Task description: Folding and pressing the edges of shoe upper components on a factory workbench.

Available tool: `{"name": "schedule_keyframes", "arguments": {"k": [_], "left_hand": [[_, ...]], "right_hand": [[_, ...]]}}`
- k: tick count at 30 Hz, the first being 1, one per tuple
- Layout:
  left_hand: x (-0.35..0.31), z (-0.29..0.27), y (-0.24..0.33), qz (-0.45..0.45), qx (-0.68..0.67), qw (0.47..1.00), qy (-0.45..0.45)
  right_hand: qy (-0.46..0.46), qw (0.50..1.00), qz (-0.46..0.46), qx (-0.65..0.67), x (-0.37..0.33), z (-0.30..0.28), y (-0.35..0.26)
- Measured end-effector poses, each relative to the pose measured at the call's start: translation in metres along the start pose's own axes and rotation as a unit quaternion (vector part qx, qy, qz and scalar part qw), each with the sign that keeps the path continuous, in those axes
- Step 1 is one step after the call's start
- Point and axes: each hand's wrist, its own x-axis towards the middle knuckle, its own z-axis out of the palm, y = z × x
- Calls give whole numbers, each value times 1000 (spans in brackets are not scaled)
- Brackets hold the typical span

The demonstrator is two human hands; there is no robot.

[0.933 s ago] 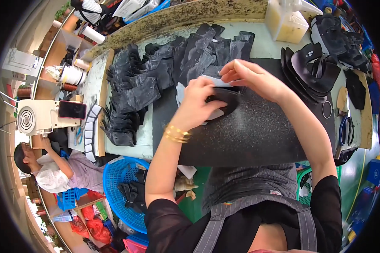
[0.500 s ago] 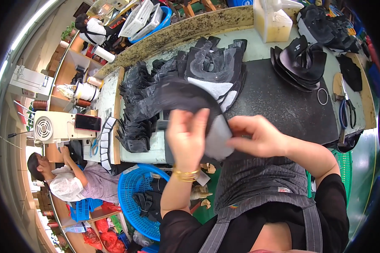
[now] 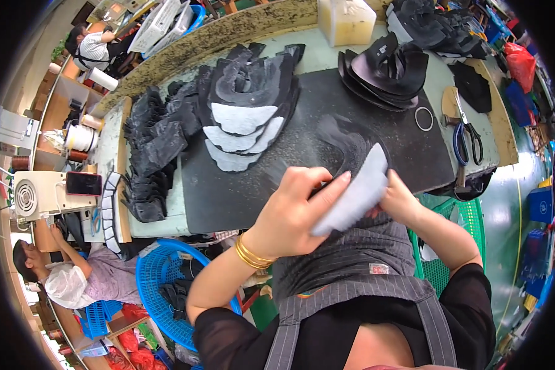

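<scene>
White foam piece [image 3: 354, 194] sits pinched between both hands, close to the person's chest. Left hand [image 3: 299, 206] grips its near side with fingers closed; right hand [image 3: 396, 200] pinches the far edge. Black mat [image 3: 302, 123] lies just beyond the hands.

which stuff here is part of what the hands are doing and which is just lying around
In use: pale grey curved fabric piece, held by left hand and right hand; black work mat; fanned stack of grey-lined cut pieces.

Lying about: blue-handled scissors; metal ring; blue plastic basket.
</scene>
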Motion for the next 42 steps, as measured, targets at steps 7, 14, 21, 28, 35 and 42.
{"name": "schedule_keyframes", "arguments": {"k": [7,14,21,28,35,42], "left_hand": [[-22,13,-4,370,335,866,-42],[-44,22,-9,190,176,954,-154],[-50,26,-23,-266,-147,953,-9],[-18,15,-49,-74,-15,968,-238],[-40,46,-60,128,163,976,-65],[-47,49,-46,117,276,952,-67]], "right_hand": [[-279,904,109,306,15,-26,-22],[-235,941,-96,-225,15,-18,-20],[-106,708,-563,-413,12,-3,0],[-66,743,-485,-456,19,3,13],[-56,750,-476,-455,34,-20,9],[-30,574,-603,-553,37,-24,14]]}}
